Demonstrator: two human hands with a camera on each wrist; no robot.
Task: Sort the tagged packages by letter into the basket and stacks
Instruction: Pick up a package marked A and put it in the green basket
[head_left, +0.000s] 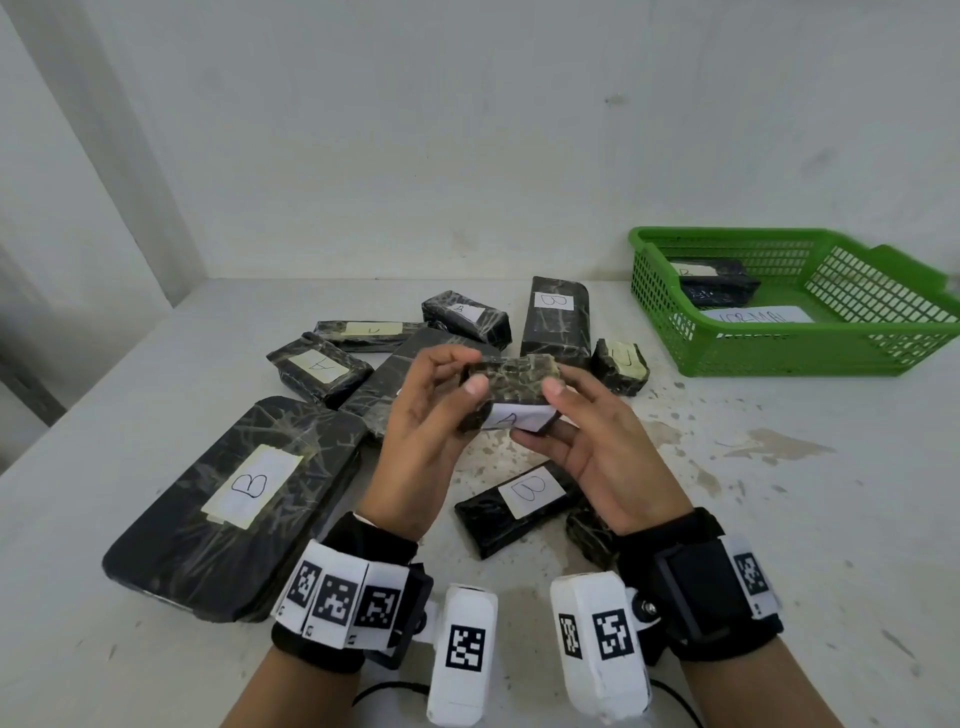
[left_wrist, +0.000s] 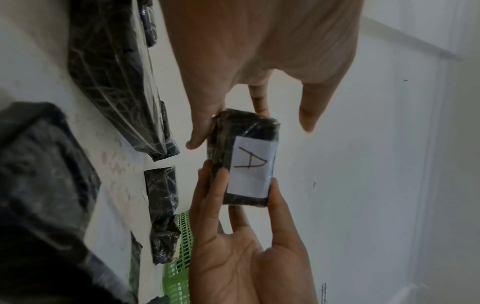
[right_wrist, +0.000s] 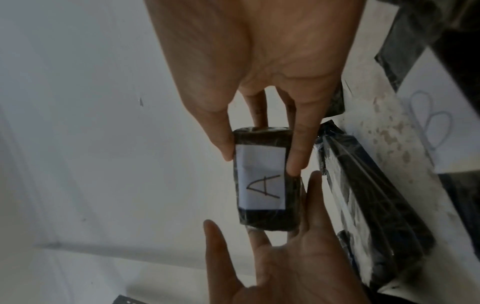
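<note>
I pinched the small black film-wrapped package (head_left: 506, 395) (tagged A) between my left hand (head_left: 423, 415) and right hand (head_left: 597, 447); reading done, it probably needed an A stack next.

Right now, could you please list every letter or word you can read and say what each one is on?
"A": label of the small package held by left hand and right hand.
"A": package at back left.
"B": big flat package.
"B": package near the wrists.
"B": upright package at the back.
"ORMAL": paper in the green basket; start hidden.
Other labels: too blurred.
</note>
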